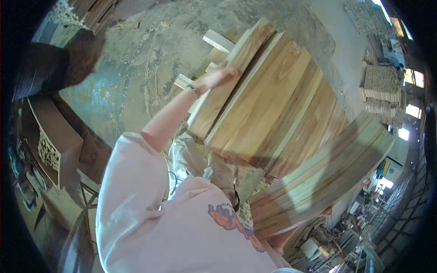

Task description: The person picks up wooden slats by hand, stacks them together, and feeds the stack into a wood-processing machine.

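My left hand (216,78) lies across a narrow wooden board (246,50), its fingers together and stretched out over the top face. Beside that board, past a dark gap, wide panels of joined wooden strips (273,100) lie at the centre. Another wide panel (323,173) slants up at the lower right, overlapping the others' near right end. My right forearm (282,239) passes behind its lower edge, and the fingers of my right hand are hidden there.
Pale wood pieces (218,41) stick out left of the panels. A box-like container (68,145) with wood scraps stands at the left. Stacked wood (382,86) sits at the upper right, with cluttered equipment (359,227) at the lower right.
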`<action>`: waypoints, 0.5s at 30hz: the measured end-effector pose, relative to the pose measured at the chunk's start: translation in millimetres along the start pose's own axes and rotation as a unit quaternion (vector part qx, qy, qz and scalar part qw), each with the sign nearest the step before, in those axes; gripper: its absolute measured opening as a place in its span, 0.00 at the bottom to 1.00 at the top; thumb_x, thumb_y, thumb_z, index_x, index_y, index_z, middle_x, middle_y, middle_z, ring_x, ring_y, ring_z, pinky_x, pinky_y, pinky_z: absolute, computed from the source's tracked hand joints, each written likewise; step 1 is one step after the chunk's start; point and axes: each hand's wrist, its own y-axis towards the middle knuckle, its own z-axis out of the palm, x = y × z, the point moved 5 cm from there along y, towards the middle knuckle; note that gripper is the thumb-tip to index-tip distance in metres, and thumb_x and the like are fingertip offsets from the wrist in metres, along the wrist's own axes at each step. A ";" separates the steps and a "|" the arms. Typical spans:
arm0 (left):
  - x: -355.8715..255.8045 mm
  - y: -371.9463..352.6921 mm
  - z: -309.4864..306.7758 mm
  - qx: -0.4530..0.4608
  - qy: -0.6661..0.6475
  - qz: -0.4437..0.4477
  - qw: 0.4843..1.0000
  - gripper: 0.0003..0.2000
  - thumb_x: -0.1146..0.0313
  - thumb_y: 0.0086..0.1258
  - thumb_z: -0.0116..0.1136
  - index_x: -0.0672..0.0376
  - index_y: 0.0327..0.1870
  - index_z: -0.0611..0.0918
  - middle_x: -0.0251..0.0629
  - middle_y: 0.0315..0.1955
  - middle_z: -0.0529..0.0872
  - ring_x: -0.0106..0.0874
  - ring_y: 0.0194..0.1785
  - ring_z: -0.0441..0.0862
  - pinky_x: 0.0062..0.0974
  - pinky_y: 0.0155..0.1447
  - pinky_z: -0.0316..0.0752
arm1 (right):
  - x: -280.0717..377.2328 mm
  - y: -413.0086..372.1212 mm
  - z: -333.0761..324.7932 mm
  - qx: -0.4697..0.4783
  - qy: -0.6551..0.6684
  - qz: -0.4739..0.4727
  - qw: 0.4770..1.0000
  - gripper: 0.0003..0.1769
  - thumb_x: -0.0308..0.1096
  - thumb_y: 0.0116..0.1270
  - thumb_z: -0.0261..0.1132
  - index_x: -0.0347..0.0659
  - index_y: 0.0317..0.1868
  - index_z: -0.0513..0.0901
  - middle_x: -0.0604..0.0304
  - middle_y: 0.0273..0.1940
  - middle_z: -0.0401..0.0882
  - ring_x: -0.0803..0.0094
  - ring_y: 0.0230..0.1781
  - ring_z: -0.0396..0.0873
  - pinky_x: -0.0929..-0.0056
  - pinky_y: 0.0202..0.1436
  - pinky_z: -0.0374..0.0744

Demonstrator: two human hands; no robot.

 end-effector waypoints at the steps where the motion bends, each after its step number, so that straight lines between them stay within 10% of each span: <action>1: 11.2 8.5 2.6 0.001 0.018 0.009 1.000 0.48 0.56 0.65 0.59 0.65 0.76 0.39 0.47 0.67 0.67 0.33 0.69 0.66 0.29 0.74 0.57 | 6.0 0.5 8.6 0.007 0.009 -0.003 1.000 0.36 0.50 0.62 0.61 0.38 0.66 0.67 0.54 0.59 0.72 0.61 0.58 0.72 0.62 0.61 0.73; 4: -5.4 -2.0 23.8 0.039 -0.022 0.049 0.998 0.50 0.59 0.68 0.59 0.69 0.74 0.32 0.47 0.70 0.62 0.33 0.72 0.62 0.29 0.76 0.53 | 19.7 5.8 48.3 0.055 0.046 -0.020 0.997 0.36 0.51 0.62 0.61 0.38 0.66 0.68 0.54 0.59 0.73 0.62 0.58 0.73 0.62 0.61 0.73; 5: -26.5 -22.5 35.4 0.026 -0.058 0.051 0.997 0.44 0.56 0.66 0.61 0.69 0.74 0.49 0.51 0.71 0.60 0.39 0.71 0.65 0.32 0.74 0.58 | 22.9 8.9 74.8 0.083 0.058 -0.022 0.995 0.36 0.51 0.62 0.61 0.38 0.66 0.68 0.54 0.59 0.73 0.62 0.58 0.73 0.63 0.60 0.74; 9: -27.7 -27.2 28.5 0.024 -0.036 0.022 0.999 0.42 0.54 0.67 0.59 0.70 0.73 0.52 0.54 0.69 0.64 0.40 0.71 0.65 0.31 0.74 0.59 | 30.1 1.4 156.3 0.180 0.113 -0.015 0.977 0.37 0.51 0.61 0.62 0.38 0.65 0.68 0.55 0.58 0.74 0.63 0.57 0.73 0.63 0.60 0.74; 12: -98.8 -83.4 65.7 -0.081 0.236 0.128 0.960 0.43 0.46 0.67 0.57 0.73 0.71 0.58 0.59 0.62 0.72 0.40 0.69 0.69 0.30 0.71 0.63 | 33.9 -13.8 237.8 0.277 0.166 0.007 0.946 0.37 0.52 0.61 0.62 0.38 0.65 0.68 0.55 0.58 0.74 0.63 0.57 0.74 0.63 0.59 0.75; 15: -153.4 -156.6 141.5 0.032 0.212 0.156 0.964 0.47 0.50 0.60 0.68 0.70 0.72 0.56 0.53 0.59 0.76 0.36 0.56 0.79 0.30 0.59 0.75 | 34.1 -41.8 310.1 0.362 0.210 0.031 0.908 0.38 0.52 0.60 0.63 0.38 0.65 0.68 0.56 0.57 0.74 0.64 0.56 0.74 0.64 0.59 0.75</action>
